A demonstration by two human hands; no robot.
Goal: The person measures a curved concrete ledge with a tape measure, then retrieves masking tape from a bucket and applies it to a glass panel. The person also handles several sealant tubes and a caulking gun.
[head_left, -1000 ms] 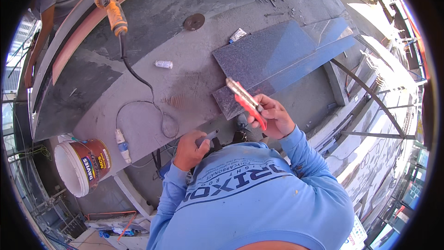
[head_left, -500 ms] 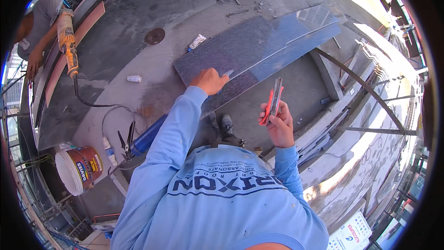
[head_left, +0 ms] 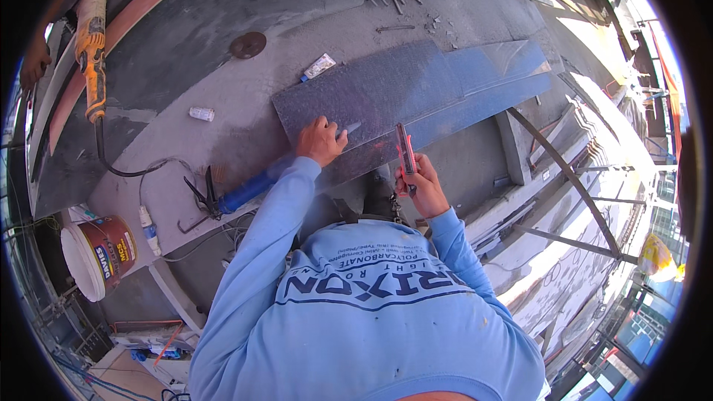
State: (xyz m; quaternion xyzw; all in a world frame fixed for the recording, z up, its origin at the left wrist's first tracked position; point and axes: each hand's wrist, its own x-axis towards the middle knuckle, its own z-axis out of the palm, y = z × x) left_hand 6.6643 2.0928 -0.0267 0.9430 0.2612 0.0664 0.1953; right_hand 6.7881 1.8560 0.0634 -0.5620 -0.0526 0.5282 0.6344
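Note:
A blue caulking gun lies slantwise beneath my left forearm, its handle end at the left. My left hand is closed around its front end, and a pale pointed nozzle sticks out past the fingers. In my right hand I grip a red utility knife, its metal end upward, to the right of the nozzle and apart from it. Both hands are over the near edge of a long dark grey panel. My sleeve hides part of the gun's barrel.
An orange power tool with a cord stands at the left, near another person's hand. A paint bucket, a round disc, a crumpled tube and a small white container lie around. A metal bar crosses the right side.
My right hand has brought the knife leftward, nearer the nozzle. My left hand and the gun have shifted slightly left in the picture. The view has also moved.

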